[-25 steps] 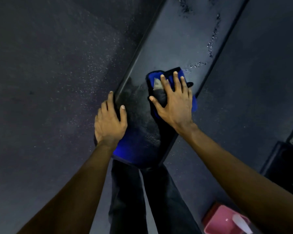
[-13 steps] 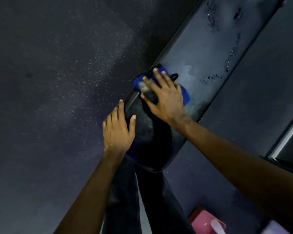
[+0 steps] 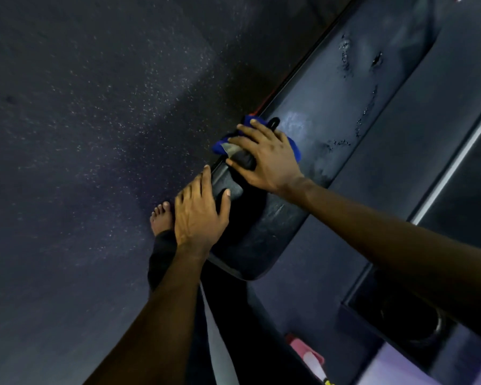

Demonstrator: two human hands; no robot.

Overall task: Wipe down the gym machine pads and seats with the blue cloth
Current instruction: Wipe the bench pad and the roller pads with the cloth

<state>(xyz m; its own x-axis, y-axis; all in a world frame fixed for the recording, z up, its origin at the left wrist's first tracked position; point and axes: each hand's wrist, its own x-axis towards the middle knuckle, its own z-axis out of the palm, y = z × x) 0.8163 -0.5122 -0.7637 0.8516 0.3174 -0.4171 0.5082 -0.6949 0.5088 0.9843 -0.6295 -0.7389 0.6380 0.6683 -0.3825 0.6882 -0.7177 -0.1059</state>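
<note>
A long black padded bench [image 3: 331, 112] runs diagonally from the centre to the upper right, with scuffs and wet streaks on its surface. The blue cloth [image 3: 294, 147] lies bunched at the pad's left edge, mostly hidden under my right hand [image 3: 264, 157], which presses flat on it with spread fingers. My left hand [image 3: 199, 215] rests on the near left corner of the pad, fingers straight and thumb out over the top.
Dark speckled rubber floor [image 3: 81, 134] fills the left side. My bare foot [image 3: 161, 218] and dark trouser legs stand below the bench end. A pink container with a white spray bottle [image 3: 310, 357] sits on the floor at lower right. Dark machine parts [image 3: 400, 315] stand right.
My right hand slid the cloth from the pad's middle to its left edge. My left hand stayed on the pad's near left corner. The view shifted, bringing my foot into sight.
</note>
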